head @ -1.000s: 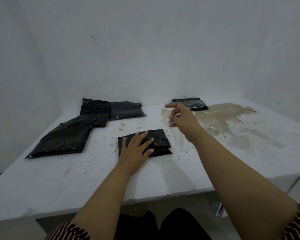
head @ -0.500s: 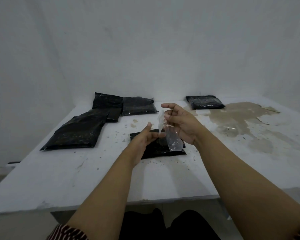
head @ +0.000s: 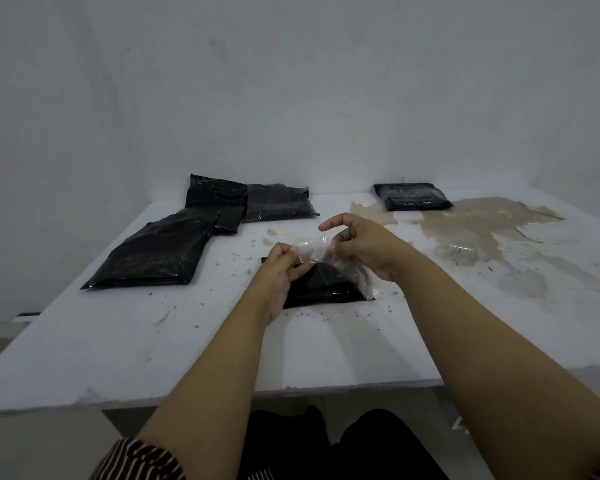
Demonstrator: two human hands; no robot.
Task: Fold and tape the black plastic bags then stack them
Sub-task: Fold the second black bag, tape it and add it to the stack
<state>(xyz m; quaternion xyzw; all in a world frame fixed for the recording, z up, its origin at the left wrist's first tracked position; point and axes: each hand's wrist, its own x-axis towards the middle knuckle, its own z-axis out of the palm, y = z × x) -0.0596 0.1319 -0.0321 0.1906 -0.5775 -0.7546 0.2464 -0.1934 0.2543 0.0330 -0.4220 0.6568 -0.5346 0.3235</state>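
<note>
Black plastic bags lie on your white table (head: 84, 358), and the small folded black plastic bag (head: 321, 289) you are working on sits in the middle, near you. Both your hands hover just over it and hold a clear, shiny strip of tape (head: 314, 249) stretched between them. Your left hand (head: 279, 271) pinches the left end of the strip with curled fingers and thumb. Your right hand (head: 364, 251) grips the right end with bent fingers, while its first finger sticks out toward the left. On the far left lies a big flat black plastic bag (head: 156, 258), and two more flat black plastic bags (head: 246, 200) lie behind it, partly on top of each other. On the far right sits a neat folded black plastic bag (head: 413, 195), just beside a wide brown stain (head: 482, 230) on the table.
</note>
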